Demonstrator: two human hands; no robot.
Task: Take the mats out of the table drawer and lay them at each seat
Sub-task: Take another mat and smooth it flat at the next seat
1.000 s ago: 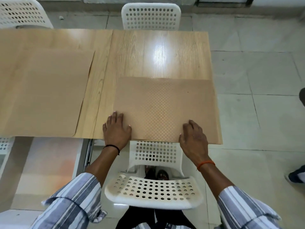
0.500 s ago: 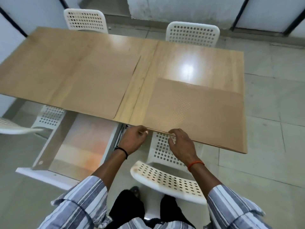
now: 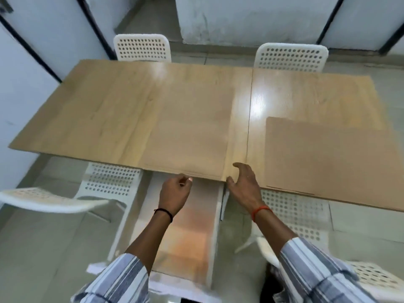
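Observation:
A stack of tan mats (image 3: 188, 136) lies on the wooden table (image 3: 98, 110), its front edge level with the table's near edge. One single tan mat (image 3: 328, 156) lies flat at the near right seat. My left hand (image 3: 177, 189) has its fingers curled right at the stack's front edge; a grip is not clear. My right hand (image 3: 242, 182) is spread at the stack's near right corner, fingers apart, holding nothing. Below both hands the white table drawer (image 3: 190, 226) stands pulled out, its bottom bare.
White perforated chairs stand at the far side (image 3: 142, 48) (image 3: 290, 55) and under the near edge (image 3: 109, 184) (image 3: 295, 215). Another chair seat (image 3: 43, 200) juts in at the left. White walls close off the left and the back.
My view and both hands have shifted left, from the laid right mat to the stack of mats above the open drawer. The right mat stays flat.

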